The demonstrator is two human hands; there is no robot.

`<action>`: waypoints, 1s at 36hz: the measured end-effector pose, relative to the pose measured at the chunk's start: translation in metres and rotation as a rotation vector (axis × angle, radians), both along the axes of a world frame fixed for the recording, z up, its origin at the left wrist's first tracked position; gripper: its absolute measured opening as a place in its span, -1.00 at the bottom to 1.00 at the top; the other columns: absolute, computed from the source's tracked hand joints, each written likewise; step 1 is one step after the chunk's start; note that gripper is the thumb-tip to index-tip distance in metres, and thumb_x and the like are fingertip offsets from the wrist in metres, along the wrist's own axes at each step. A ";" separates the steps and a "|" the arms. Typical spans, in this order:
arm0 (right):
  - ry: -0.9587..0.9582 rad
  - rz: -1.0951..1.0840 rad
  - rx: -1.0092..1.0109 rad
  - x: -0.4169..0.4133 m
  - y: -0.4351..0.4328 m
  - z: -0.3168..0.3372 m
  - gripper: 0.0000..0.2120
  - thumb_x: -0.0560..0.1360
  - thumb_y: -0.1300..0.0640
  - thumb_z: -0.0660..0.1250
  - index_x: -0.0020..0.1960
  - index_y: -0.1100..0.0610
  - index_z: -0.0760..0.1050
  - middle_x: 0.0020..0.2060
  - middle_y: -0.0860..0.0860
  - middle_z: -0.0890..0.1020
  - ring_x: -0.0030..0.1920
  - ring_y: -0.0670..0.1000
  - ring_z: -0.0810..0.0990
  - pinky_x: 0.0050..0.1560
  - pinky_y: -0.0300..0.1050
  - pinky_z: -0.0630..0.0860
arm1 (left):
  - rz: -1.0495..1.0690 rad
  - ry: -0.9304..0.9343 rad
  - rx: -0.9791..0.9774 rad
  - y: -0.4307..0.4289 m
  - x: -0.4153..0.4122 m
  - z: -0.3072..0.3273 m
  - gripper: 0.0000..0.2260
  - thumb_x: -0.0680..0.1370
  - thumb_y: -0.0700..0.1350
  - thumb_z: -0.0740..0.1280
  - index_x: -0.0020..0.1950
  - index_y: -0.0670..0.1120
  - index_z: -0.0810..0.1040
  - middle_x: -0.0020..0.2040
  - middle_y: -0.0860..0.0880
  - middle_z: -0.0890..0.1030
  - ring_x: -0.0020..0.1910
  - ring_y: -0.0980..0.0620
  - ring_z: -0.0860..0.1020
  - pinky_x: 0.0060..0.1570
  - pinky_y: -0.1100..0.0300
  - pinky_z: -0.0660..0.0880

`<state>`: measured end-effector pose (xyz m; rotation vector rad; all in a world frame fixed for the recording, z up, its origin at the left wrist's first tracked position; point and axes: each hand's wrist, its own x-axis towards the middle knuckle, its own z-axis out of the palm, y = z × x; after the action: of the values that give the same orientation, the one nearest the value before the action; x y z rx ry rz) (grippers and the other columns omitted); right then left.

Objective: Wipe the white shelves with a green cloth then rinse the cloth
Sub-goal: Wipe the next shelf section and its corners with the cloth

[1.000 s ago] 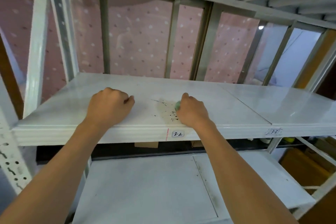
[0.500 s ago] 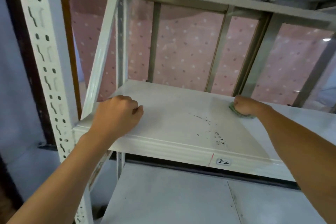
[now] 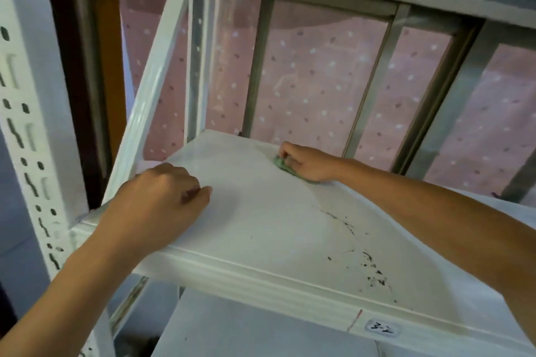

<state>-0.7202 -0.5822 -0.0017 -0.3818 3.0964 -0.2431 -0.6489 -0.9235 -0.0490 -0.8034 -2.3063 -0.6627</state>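
Note:
A white shelf [image 3: 261, 229] fills the middle of the head view, with black specks of dirt [image 3: 374, 269] near its front right part. My right hand [image 3: 307, 161] reaches to the shelf's far back and grips a small bunched green cloth [image 3: 282, 165], pressing it on the surface. Most of the cloth is hidden under the fingers. My left hand [image 3: 156, 206] rests on the shelf's front left corner with its fingers curled into a loose fist, holding nothing.
A perforated white upright [image 3: 32, 124] stands at the left, a slanted white brace [image 3: 156, 78] beside it. Grey window bars [image 3: 258, 66] and a pink dotted curtain [image 3: 316, 81] lie behind. A lower shelf [image 3: 246, 333] sits below, another above. A label [image 3: 381, 327] marks the front edge.
My right hand slid the cloth from the front speckled patch to the shelf's far back. My view swung left and closer. The left hand stayed on the front left corner.

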 end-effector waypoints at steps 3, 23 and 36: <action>-0.009 0.171 -0.027 0.039 -0.008 -0.003 -0.93 0.68 0.11 0.12 0.09 -0.06 0.33 -0.01 -0.18 0.49 -0.01 0.00 0.49 0.02 -0.09 0.45 | -0.011 -0.006 -0.021 0.001 -0.001 0.002 -0.69 0.59 0.12 0.25 -0.35 0.12 0.43 -0.35 0.09 0.50 -0.33 0.03 0.47 -0.22 0.20 0.41; 0.119 -0.145 -0.027 -0.079 0.011 -0.001 -0.87 0.65 0.12 0.16 0.17 0.11 0.37 0.13 0.17 0.58 0.06 0.16 0.54 0.03 -0.04 0.42 | 0.059 -0.025 -0.039 0.001 0.006 0.002 -0.57 0.57 0.16 0.15 -0.34 -0.06 0.58 -0.36 0.05 0.51 -0.36 0.02 0.50 -0.22 0.03 0.58; -0.045 0.432 -0.136 0.040 -0.087 -0.002 -0.92 0.66 0.09 0.21 0.14 -0.03 0.40 -0.03 -0.27 0.51 -0.01 -0.26 0.49 -0.01 -0.38 0.40 | 0.058 -0.020 -0.063 0.002 0.004 0.001 -0.53 0.57 0.19 0.10 -0.33 -0.07 0.58 -0.34 0.04 0.50 -0.32 -0.01 0.49 -0.23 0.02 0.57</action>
<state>-0.6802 -0.6694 -0.0037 -1.0117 2.8635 -0.4415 -0.6445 -0.9213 -0.0478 -0.7591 -2.3697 -0.5773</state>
